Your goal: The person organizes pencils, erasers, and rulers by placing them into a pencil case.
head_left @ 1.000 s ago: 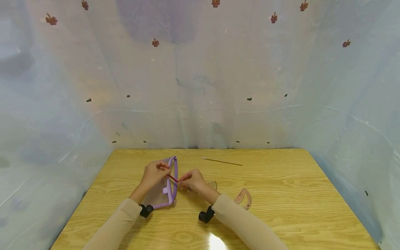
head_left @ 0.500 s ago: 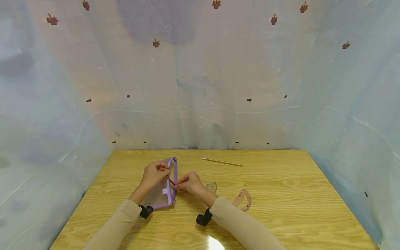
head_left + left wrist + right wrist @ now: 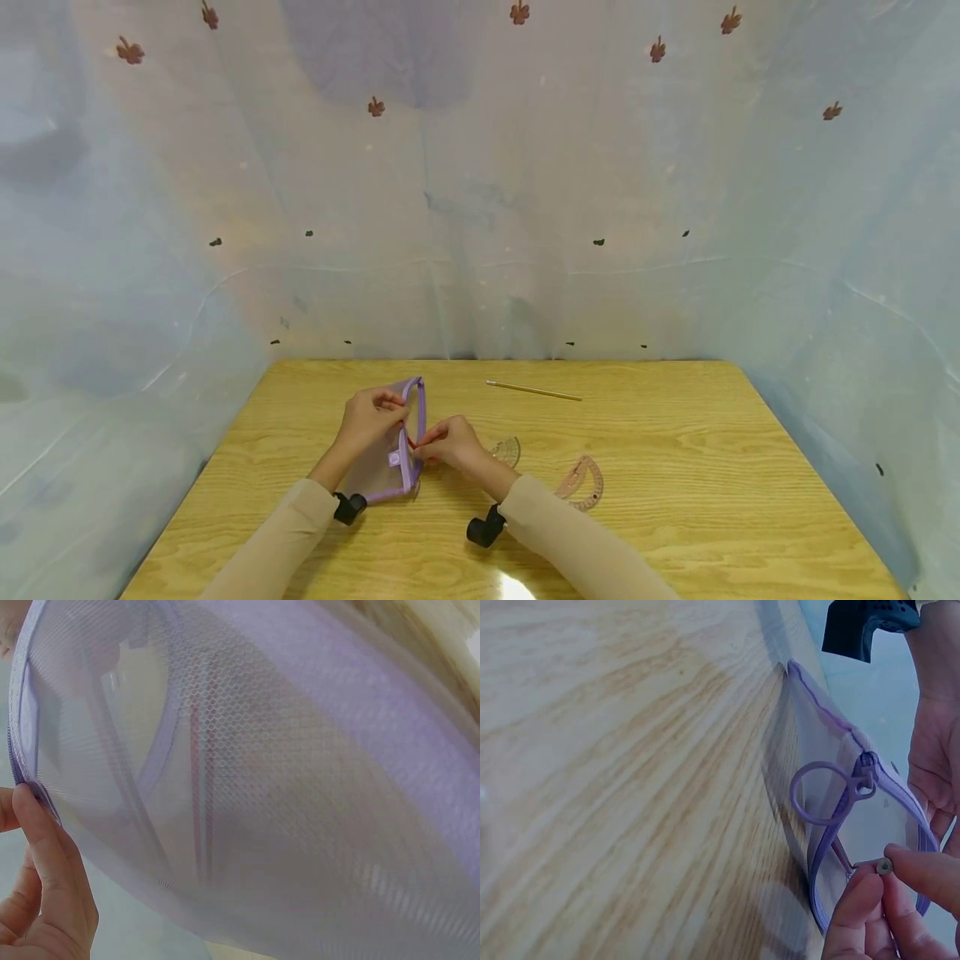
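A mesh pouch point(image 3: 375, 473) with a purple zip edge stands open on the table's left side. My left hand point(image 3: 369, 421) pinches the upper edge of its mouth; the left wrist view shows the thumb and fingers on the zip tape. My right hand point(image 3: 455, 443) pinches a thin red pencil point(image 3: 411, 442) by its end, the rest passing into the mouth. In the right wrist view, the round pencil end point(image 3: 885, 866) shows between the fingertips. Through the mesh in the left wrist view, a blurred red-striped stick point(image 3: 201, 787) lies inside the pouch.
A gold-coloured pencil point(image 3: 534, 390) lies farther back on the wooden table point(image 3: 675, 467). A clear protractor point(image 3: 508, 451) and a pink protractor point(image 3: 597, 483) lie by the right forearm, which partly hides them. A purple zip ring point(image 3: 801, 791) hangs at the pouch's near corner.
My right hand has moved left and slightly nearer, pushing the red pencil deeper into the pouch; less of it shows. My left hand has stayed on the pouch edge.
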A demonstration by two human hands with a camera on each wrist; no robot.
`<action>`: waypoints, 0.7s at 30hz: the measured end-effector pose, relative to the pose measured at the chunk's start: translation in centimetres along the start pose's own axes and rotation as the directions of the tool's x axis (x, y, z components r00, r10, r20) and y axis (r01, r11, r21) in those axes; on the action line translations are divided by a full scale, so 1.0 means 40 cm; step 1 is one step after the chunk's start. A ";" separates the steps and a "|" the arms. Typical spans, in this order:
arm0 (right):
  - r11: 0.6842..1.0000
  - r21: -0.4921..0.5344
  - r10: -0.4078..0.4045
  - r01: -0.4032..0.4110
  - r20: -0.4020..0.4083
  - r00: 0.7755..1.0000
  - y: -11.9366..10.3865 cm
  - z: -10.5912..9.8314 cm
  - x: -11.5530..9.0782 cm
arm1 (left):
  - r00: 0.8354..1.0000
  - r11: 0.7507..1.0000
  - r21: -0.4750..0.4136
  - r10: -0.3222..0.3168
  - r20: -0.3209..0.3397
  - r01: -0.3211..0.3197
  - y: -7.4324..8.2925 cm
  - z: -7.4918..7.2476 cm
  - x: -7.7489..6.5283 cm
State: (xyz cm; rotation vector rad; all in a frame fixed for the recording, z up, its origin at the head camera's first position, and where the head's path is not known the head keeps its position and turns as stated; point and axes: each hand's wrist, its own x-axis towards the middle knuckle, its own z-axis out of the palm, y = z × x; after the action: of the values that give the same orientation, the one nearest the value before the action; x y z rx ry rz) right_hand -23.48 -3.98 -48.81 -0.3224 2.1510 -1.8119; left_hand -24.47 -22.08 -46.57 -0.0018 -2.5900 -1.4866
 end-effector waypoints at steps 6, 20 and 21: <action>0.999 0.049 0.015 -0.016 0.013 1.000 -0.004 0.005 -0.005 | 1.000 0.999 0.033 0.008 -0.007 -0.008 0.004 -0.002 0.001; 0.996 0.092 0.012 -0.018 0.065 0.998 -0.010 0.010 -0.013 | 1.000 1.000 0.003 -0.003 -0.004 0.003 0.002 -0.002 0.000; 0.996 0.093 0.011 -0.017 0.064 0.998 -0.011 0.009 -0.013 | 1.000 1.000 -0.007 -0.003 -0.001 0.003 0.002 -0.002 0.000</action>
State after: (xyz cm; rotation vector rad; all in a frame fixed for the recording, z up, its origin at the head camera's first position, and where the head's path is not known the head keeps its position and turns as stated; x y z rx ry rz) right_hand -22.86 -4.21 -48.37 -0.3373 2.0136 -1.8615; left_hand -24.46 -22.10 -46.46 0.0024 -2.5849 -1.4961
